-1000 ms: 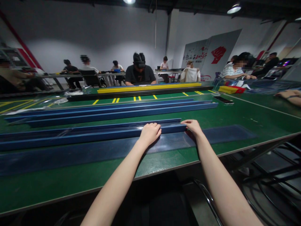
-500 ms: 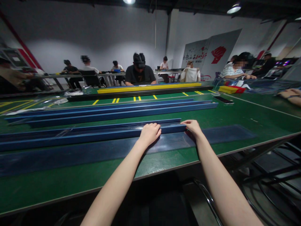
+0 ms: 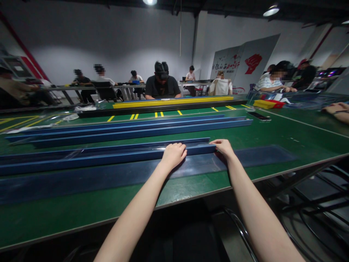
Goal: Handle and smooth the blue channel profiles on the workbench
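A long blue channel strip (image 3: 109,157) lies lengthwise on the green table, its open trough facing up. My left hand (image 3: 173,155) is closed over its near wall, fingers curled into the trough. At the strip's right end, my right hand (image 3: 223,147) pinches with thumb and forefinger; the end corner lies at the fingertips. Shiny clear film (image 3: 155,148) shows inside the trough. Under and in front of the strip, a flat translucent bluish sheet (image 3: 109,179) stretches along the table, reaching past my right hand.
Farther back lie more blue channel strips (image 3: 141,130), then a black strip (image 3: 163,107) and a yellow strip (image 3: 174,102). A phone (image 3: 258,116) and a yellow tray (image 3: 264,104) are at right. A person (image 3: 163,85) sits opposite; another person's hand (image 3: 338,109) rests at the right edge.
My hands and the blue strip hold the same position. In the background at right, a person in dark clothes has shifted slightly.
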`<move>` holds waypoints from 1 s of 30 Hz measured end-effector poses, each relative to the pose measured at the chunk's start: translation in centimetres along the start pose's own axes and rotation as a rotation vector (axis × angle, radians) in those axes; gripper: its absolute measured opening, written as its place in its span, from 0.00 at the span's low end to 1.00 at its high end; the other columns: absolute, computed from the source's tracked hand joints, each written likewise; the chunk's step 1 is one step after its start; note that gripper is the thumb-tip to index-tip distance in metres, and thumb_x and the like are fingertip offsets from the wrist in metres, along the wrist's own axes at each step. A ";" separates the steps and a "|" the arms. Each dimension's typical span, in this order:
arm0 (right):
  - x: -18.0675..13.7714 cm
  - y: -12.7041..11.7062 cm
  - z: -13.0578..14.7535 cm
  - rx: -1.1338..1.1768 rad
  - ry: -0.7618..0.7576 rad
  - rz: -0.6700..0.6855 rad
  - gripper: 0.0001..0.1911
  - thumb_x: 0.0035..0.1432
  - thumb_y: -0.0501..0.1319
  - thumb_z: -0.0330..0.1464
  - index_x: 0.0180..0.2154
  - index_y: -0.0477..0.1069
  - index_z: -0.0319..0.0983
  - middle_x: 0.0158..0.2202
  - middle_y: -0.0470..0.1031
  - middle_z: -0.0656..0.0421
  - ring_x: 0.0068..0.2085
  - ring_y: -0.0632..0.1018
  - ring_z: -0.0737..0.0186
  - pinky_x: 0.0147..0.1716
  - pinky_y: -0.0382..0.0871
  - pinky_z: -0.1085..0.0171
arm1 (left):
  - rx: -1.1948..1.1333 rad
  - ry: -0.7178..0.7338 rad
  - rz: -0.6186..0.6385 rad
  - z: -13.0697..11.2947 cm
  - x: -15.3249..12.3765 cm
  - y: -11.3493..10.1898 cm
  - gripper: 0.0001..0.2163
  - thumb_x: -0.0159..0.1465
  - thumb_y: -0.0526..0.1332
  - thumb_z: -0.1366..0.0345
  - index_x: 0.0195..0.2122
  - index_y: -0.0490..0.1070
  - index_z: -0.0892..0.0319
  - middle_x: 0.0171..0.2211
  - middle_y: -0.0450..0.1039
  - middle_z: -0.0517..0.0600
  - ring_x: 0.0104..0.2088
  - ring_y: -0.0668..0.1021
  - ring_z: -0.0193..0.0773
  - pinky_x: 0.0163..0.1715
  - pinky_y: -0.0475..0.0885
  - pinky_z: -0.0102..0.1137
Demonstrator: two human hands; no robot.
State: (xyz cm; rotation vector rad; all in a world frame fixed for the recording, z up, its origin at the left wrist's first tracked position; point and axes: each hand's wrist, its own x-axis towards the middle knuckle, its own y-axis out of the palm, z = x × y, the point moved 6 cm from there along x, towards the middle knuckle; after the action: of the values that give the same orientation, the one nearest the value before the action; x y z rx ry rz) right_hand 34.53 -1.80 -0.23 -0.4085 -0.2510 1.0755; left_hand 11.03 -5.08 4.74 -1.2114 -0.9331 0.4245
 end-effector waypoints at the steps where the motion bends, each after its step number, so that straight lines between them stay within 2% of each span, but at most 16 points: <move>1: 0.0 0.0 0.0 -0.003 -0.003 -0.001 0.12 0.37 0.61 0.30 0.28 0.76 0.34 0.18 0.70 0.58 0.17 0.66 0.72 0.14 0.58 0.72 | 0.005 0.001 -0.001 0.0 0.0 0.0 0.10 0.63 0.49 0.64 0.36 0.69 0.59 0.35 0.73 0.50 0.37 0.74 0.38 0.35 0.65 0.31; 13: 0.3 0.0 -0.2 -0.024 -0.023 -0.003 0.11 0.36 0.61 0.30 0.27 0.76 0.34 0.19 0.72 0.57 0.18 0.67 0.72 0.17 0.59 0.72 | 0.019 -0.005 0.006 0.0 -0.1 0.0 0.11 0.63 0.48 0.63 0.35 0.68 0.59 0.34 0.72 0.51 0.36 0.74 0.38 0.35 0.65 0.30; 30: -0.3 0.2 0.3 0.039 -0.013 -0.008 0.11 0.38 0.61 0.31 0.28 0.76 0.33 0.17 0.69 0.59 0.16 0.65 0.72 0.12 0.57 0.72 | 0.031 0.007 -0.004 0.1 0.1 0.4 0.12 0.64 0.48 0.62 0.37 0.68 0.60 0.36 0.72 0.50 0.38 0.73 0.39 0.35 0.64 0.32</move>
State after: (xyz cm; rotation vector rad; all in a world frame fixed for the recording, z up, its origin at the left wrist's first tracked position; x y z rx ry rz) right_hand 34.11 -1.97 0.01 -0.3653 -0.2421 1.0742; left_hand 11.04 -4.81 4.44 -1.1817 -0.9200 0.4297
